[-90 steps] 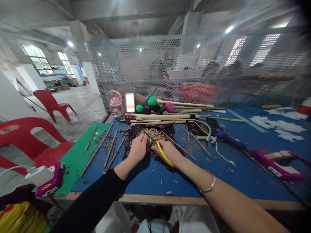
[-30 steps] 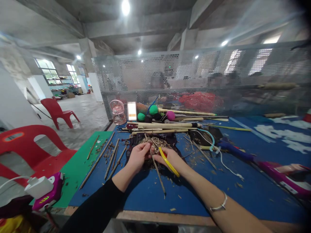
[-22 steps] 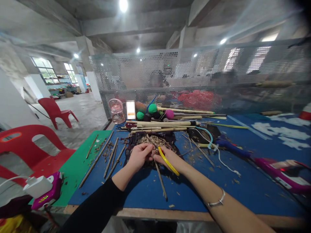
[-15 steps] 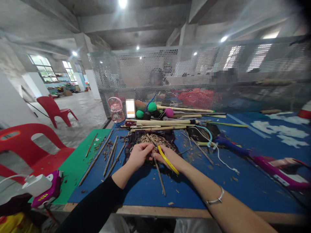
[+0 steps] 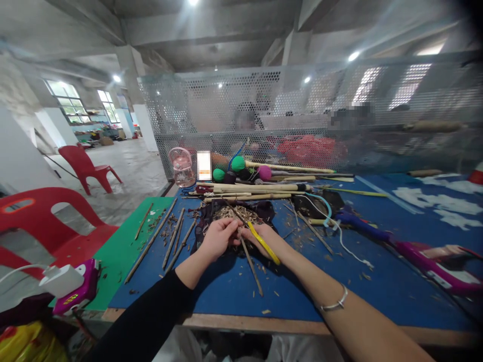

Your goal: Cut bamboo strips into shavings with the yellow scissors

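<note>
My left hand is closed, its thumb and fingers pinching a thin woody stick that slants down toward me. Closed around a yellow-handled tool is my right hand. This tool has a dark, narrow blade, pointing away and to the left; its exact kind is unclear. The fingertips of both hands meet at the stick's upper end, partly hiding it. Beneath and behind them, a heap of wood chips lies on a dark cloth.
More sticks lie to the left on the blue tabletop. Pale rods and mallets with green heads lie behind the heap. A pink bottle stands near a perforated screen. A purple device lies right.
Since three seconds ago, the stick has come to slant from my fingertips toward the front edge. Over the last second, the hands stay together with only small shifts.
</note>
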`<state>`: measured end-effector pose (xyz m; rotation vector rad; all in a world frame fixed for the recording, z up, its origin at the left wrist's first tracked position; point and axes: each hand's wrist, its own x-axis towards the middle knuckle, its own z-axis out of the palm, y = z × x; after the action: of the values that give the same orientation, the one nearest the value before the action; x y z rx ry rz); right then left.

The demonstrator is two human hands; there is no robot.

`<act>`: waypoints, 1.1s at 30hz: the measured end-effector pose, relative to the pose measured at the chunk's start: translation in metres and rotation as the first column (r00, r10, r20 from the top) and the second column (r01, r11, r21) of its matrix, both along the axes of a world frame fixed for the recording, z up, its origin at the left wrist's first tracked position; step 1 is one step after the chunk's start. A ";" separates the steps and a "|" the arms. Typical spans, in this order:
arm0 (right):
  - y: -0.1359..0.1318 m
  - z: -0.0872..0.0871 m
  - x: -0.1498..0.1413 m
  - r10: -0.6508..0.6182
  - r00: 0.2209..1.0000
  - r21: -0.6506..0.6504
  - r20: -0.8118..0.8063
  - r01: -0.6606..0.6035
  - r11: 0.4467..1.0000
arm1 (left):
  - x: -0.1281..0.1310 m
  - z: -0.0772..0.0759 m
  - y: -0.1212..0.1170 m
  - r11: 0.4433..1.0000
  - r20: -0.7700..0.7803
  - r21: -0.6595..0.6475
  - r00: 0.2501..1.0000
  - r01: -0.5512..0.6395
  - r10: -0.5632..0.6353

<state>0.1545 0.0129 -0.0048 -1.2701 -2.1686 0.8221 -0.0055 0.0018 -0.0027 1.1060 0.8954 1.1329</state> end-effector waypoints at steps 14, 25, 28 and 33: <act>-0.010 0.011 0.002 -0.112 0.986 0.027 0.126 0.109 0.994 | -0.001 -0.005 0.001 0.997 0.018 -0.041 0.998 0.062 -0.061; -0.001 -0.002 0.005 -0.148 0.973 0.030 0.178 0.145 0.989 | 0.000 -0.006 0.001 0.998 -0.022 -0.026 0.998 0.055 -0.056; 0.001 0.001 0.008 -0.094 0.982 -0.012 0.166 0.098 0.995 | -0.001 -0.005 0.001 0.998 -0.035 -0.033 0.998 0.056 -0.057; 0.000 0.009 0.010 -0.175 0.947 0.075 0.271 0.160 0.984 | -0.002 -0.002 0.001 0.998 -0.089 0.029 0.994 -0.054 0.056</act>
<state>0.1642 0.0129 0.0043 -1.5977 -2.2355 0.5416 -0.0076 0.0027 -0.0049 1.1673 0.9886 1.1502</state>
